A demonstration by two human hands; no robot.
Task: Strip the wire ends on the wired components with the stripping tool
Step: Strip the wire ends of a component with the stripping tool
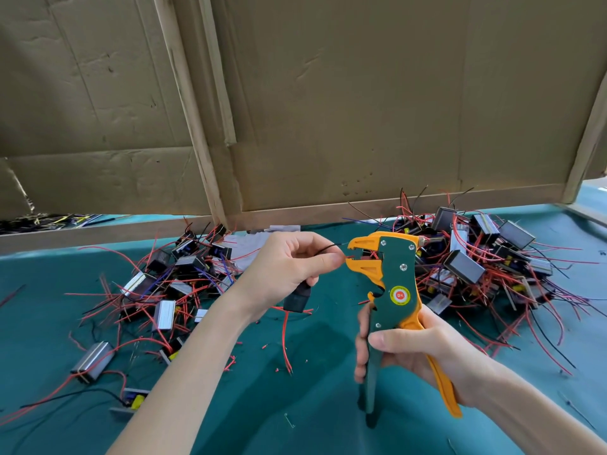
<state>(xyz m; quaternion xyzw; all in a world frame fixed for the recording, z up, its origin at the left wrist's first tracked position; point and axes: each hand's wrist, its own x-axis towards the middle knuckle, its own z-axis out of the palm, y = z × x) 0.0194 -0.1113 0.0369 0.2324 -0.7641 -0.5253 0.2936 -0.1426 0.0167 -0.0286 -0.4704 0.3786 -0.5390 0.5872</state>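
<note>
black component (297, 301) mostly hidden under left hand (284, 269), red wire tip (350, 256) unclear inside stripping tool (394, 277), its handles partly covered by right hand (427, 351), forearms (184, 372) cut by bottom edge

Small electronics assembly workshop, manual bench stn. Evidence: worktop (295, 405) w/ green cloth cover and two heaps of wired components, left heap (170, 284) and right heap (476, 257), boxy modules w/ tangled red, black, blue leads. Orange/green hand stripping tool (394, 280) held over the worktop. Red insulation offcuts (264, 346) scattered on the cloth. Backdrop is a cardboard partition (361, 110) on rough wooden battens (193, 126), looks improvised. More wire clutter (49, 221) visible under it, far left.
</note>
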